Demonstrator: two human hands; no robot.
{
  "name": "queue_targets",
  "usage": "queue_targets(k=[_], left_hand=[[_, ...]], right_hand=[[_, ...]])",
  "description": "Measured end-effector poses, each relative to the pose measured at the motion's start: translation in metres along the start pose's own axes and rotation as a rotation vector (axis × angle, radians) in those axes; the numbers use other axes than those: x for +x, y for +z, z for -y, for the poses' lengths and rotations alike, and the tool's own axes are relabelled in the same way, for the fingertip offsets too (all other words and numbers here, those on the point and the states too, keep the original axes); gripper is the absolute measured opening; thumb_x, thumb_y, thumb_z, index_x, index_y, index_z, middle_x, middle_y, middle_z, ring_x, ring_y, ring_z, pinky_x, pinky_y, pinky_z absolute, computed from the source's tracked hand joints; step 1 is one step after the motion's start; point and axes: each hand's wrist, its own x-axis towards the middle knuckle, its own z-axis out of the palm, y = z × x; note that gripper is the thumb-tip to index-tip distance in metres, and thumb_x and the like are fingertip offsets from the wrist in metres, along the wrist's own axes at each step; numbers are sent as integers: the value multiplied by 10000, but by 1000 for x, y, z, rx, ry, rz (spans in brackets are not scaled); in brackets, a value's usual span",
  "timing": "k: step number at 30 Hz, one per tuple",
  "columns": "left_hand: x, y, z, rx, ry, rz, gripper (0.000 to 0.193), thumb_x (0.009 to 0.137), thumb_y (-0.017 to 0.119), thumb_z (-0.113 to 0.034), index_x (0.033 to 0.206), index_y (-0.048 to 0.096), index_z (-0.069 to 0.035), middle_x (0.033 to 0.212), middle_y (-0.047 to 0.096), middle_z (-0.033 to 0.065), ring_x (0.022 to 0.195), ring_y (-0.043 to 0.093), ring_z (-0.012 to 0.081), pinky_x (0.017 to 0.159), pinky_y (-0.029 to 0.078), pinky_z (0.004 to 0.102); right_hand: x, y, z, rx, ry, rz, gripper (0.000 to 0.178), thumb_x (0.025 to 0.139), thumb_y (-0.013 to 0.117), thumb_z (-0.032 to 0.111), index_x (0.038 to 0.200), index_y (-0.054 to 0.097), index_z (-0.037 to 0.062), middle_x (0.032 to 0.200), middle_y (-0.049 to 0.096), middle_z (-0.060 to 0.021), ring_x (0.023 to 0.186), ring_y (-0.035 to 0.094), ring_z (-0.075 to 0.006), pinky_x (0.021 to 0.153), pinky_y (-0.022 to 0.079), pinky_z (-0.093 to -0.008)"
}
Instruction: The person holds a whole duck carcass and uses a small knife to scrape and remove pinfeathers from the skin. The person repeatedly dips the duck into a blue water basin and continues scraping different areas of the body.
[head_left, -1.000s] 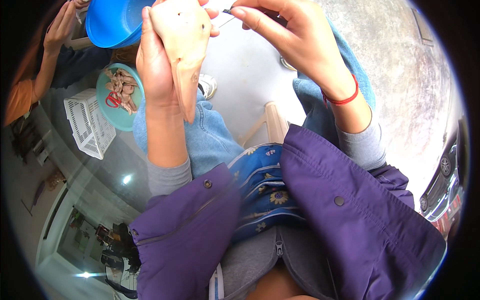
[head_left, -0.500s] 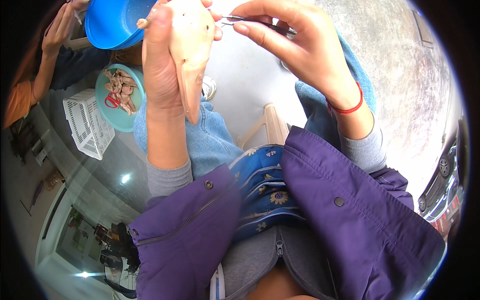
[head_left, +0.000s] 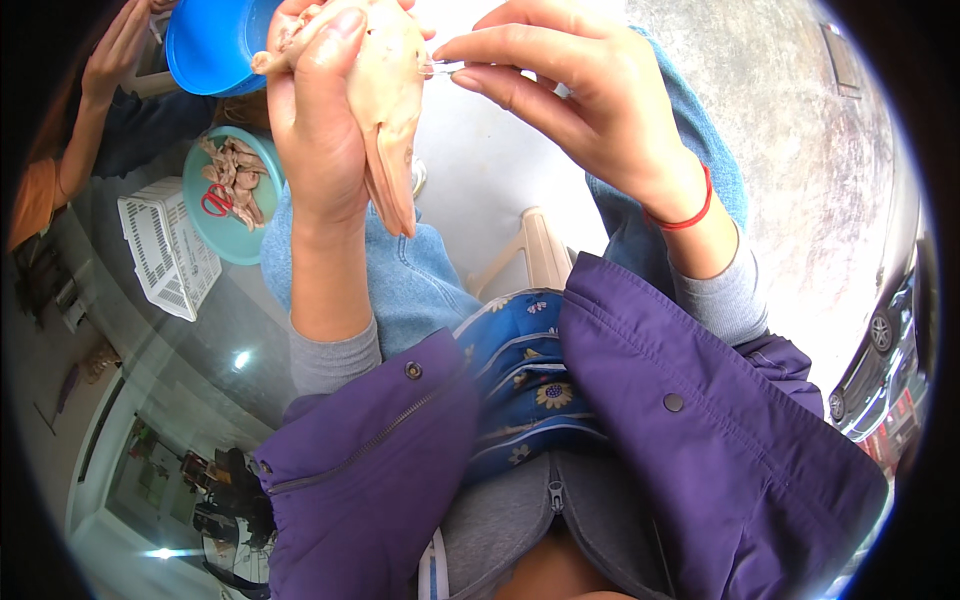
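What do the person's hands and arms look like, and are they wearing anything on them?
The left hand and right hand are both bare, with no gloves. A thin red bracelet circles the right wrist. Both forearms have close-fitting grey sleeves, and there's a purple jacket around them.

You have a grey floor (head_left: pixel 790 140) before you, washed almost white by strong light around its middle and mottled toward its right edge, where a dark car (head_left: pixel 868 365) stands. Near the middle you see part of some cream plastic furniture (head_left: pixel 545 255). On your left the floor darkens and shines, with a bright glint (head_left: pixel 242 360).
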Motion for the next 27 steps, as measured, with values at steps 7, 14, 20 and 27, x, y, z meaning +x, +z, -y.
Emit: queue_targets(k=[7, 14, 20, 27], left_hand=[[0, 0, 1, 19, 4, -38, 322, 1021, 476, -238, 1228, 561, -6, 1151, 655, 215, 1020, 678, 292, 950, 562, 383], [-1, -3, 2, -34, -13, -29, 321, 1027, 480, -245, 1223, 561, -4, 1151, 656, 208, 1018, 676, 289, 959, 556, 383], [0, 5, -3, 0, -21, -24, 315, 1029, 484, -248, 1222, 566, -12, 1161, 662, 203, 1034, 675, 282, 967, 555, 379], [-5, 26, -14, -207, -91, -62, 343, 984, 531, -228, 1256, 460, -32, 1061, 632, 165, 918, 661, 242, 845, 559, 336]], right_hand=[[0, 6, 3, -60, -86, -44, 210, 869, 768, 60, 1076, 742, 40, 888, 670, -96, 756, 682, -267, 652, 548, -337], [0, 10, 3, -56, -111, -87, 212, 861, 772, 53, 1069, 736, 39, 890, 670, -90, 760, 683, -259, 647, 547, -331], [-2, 10, 2, -69, -115, -96, 215, 852, 774, 53, 1063, 736, 40, 887, 671, -87, 759, 684, -257, 644, 548, -331], [-2, 19, -3, -193, -194, -164, 208, 831, 757, 51, 1038, 736, 53, 873, 669, -67, 750, 679, -244, 619, 539, -328]])
